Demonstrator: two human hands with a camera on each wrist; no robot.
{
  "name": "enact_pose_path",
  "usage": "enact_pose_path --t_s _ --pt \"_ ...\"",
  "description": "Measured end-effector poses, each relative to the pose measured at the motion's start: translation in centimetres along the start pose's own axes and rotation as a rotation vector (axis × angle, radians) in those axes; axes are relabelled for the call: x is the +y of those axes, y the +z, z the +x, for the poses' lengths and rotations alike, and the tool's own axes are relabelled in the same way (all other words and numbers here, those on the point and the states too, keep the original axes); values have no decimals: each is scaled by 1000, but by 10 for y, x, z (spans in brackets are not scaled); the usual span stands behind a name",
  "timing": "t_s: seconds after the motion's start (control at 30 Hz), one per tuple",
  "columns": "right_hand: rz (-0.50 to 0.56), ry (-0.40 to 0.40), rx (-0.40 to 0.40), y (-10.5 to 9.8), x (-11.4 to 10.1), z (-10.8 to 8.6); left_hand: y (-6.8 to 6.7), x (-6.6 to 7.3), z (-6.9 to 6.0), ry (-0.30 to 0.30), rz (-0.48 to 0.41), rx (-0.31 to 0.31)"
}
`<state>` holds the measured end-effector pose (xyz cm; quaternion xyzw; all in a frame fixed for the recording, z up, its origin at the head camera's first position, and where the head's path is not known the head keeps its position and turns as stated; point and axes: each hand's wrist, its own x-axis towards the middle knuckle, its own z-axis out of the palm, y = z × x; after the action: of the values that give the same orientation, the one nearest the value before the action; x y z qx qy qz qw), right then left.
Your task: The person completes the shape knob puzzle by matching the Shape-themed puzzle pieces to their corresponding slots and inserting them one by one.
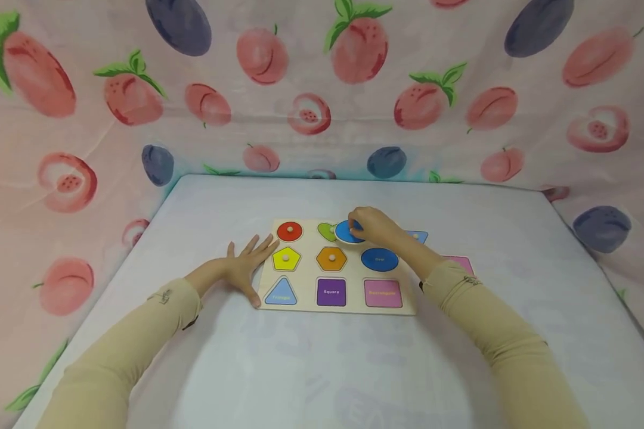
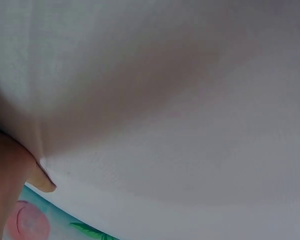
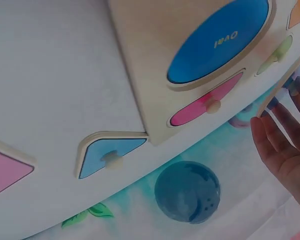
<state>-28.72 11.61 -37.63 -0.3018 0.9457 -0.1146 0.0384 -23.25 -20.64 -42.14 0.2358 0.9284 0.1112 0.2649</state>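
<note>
My right hand (image 1: 372, 227) pinches a blue oval puzzle piece (image 1: 343, 233) above the back of a wooden shape board (image 1: 306, 277). In the right wrist view the fingers (image 3: 272, 145) hold that piece edge-on, partly out of frame. Below lies the blue recess labelled Oval (image 1: 380, 260). Spread fingers of my left hand (image 1: 242, 269) rest at the board's left edge. Knobbed pieces sit in the board: a red circle (image 1: 290, 231), a yellow pentagon (image 1: 285, 258), an orange hexagon (image 1: 331, 258), a partly covered green piece (image 1: 326, 231) and a pink one (image 3: 205, 102).
Along the board's front row are recesses for a triangle (image 1: 281, 292), a square (image 1: 331, 292) and a rectangle (image 1: 383, 293). A light blue knobbed piece (image 3: 112, 155) touches or nearly touches the board's corner. Farther right lies a pink piece (image 1: 460, 263), partly behind the right forearm.
</note>
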Motion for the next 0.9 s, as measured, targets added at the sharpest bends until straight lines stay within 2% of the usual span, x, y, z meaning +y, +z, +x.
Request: enact_pose_path --t_s 0.23,0.53,0.9 --pt "29 44 -17 -8 7 -14 0 6 -1 -5 -9 29" --pt "49 -2 -27 -10 15 -31 -3 9 7 -31 -7 11" --pt "51 14 -43 -6 28 -43 -1 8 7 -36 -37 22"
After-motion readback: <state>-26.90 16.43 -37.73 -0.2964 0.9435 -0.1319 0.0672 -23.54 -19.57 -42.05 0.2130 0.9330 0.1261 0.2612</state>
